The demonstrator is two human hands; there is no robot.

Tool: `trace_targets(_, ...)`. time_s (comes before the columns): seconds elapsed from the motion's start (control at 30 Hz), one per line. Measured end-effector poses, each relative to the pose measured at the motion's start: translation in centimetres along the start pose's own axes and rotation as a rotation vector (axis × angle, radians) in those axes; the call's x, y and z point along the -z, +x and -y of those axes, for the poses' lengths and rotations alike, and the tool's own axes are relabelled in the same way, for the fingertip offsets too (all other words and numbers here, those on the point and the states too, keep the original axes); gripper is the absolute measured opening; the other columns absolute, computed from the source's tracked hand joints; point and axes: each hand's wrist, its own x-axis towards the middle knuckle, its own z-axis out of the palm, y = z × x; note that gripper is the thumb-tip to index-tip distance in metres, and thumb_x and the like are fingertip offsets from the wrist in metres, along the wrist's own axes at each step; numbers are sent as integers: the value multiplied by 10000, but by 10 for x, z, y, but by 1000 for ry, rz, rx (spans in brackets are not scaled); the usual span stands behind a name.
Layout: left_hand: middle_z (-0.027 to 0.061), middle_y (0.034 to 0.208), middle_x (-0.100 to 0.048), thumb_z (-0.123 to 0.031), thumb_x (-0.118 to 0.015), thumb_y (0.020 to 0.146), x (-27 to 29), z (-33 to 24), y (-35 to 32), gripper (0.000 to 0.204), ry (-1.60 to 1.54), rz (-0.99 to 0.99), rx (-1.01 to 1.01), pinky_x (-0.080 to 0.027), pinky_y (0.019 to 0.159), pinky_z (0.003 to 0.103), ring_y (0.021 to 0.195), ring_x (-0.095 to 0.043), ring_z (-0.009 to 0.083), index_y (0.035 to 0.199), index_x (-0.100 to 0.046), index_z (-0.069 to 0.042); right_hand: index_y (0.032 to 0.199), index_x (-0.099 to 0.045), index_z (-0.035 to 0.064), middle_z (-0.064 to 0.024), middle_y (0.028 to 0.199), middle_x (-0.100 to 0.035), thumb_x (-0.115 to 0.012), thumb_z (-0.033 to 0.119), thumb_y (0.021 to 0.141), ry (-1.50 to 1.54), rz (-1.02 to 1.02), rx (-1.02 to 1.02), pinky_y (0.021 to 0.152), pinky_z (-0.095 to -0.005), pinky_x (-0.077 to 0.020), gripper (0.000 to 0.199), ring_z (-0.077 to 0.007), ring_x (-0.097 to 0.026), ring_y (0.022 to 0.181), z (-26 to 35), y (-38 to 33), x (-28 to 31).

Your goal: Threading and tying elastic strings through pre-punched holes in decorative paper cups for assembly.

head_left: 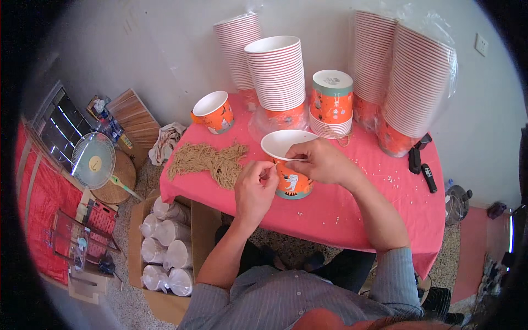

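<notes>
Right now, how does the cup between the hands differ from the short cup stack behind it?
The near cup stands upright, mouth up; the short stack is upside down, base up. The near cup shows one rim; the short stack shows several nested rims. Both are orange with a teal band and figures.

Soft, even light washes the worktop (341, 217), shadows faint; plastic wrapping (438, 34) glints, a bright strip (511, 231) glares far right, and the fisheye edges bend into black corners.

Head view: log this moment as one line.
left hand: beside front cup, grip unclear | right hand: at cup's rim, grip unclear | cup: upright on table | yarn: left of cup
</notes>
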Motion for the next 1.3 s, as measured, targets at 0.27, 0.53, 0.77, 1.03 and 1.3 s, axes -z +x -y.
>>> trace_targets(0.27,103,829,-657,-57,-760,926,0,0,0,101,13,6,7,-533,687,407,743,-682,261,994,-693,-25,1013,-781,-1,-215,861,-745,-774,152,905,6,12,2,745,-469,-577,187,-373,-737,795,4,0,-1)
trace_targets(0.53,94,821,-657,-76,-770,910,-2,7,-4,105,75,12,-47,-508,696,449,750,-685,295,960,-680,-52,1018,-782,4,-204,872,-755,-790,157,903,12,13,9,744,-472,-576,191,-367,-742,803,3,-1,-4)
trace_targets(0.77,81,818,-661,-76,-770,894,-1,7,-4,116,164,4,-95,-506,726,459,769,-687,304,958,-673,-64,1023,-792,16,-203,883,-762,-772,182,937,-10,65,-1,743,-463,-577,188,-360,-747,802,9,-1,-2)
trace_targets(1.03,80,824,-672,-77,-768,894,5,6,-7,105,194,19,-107,-510,721,458,773,-694,293,965,-691,-71,1104,-794,39,-190,887,-785,-702,183,977,142,138,-233,768,-446,-594,213,-360,-761,794,19,1,-5)
trace_targets(1.3,100,827,-664,-85,-754,912,5,7,-7,105,125,41,-60,-523,728,444,776,-692,314,999,-704,-54,1279,-726,37,-137,825,-778,-711,102,968,-10,108,-50,714,-381,-580,319,-228,-763,737,-2,0,-26)
